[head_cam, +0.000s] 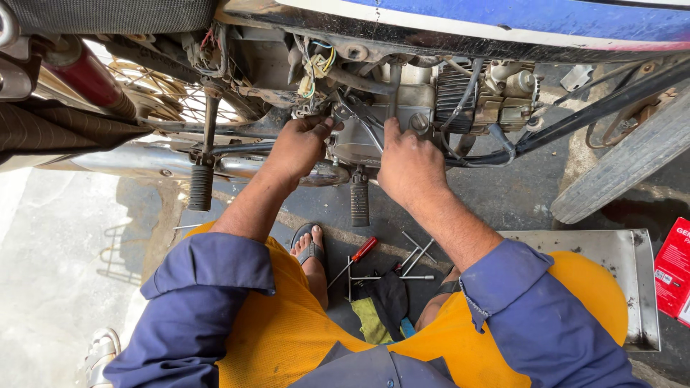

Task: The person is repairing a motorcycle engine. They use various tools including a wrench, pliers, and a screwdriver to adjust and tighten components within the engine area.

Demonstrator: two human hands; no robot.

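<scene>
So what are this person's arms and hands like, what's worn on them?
Both hands, left and right, are bare, with no gloves. The forearms are uncovered: dark blue sleeves are rolled up above the elbows. No watch or ring shows.

On the ground behind the work
A red-handled screwdriver (357, 256), loose metal rods (415, 260), dark rag (388, 300), steel tray (624, 253), red carton (674, 267).

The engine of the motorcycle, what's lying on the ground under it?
Below the engine, a red-handled screwdriver, several thin metal rods and a dark cloth lie on the pavement. The footpeg and both forearms cover the ground directly beneath the casing.
</scene>
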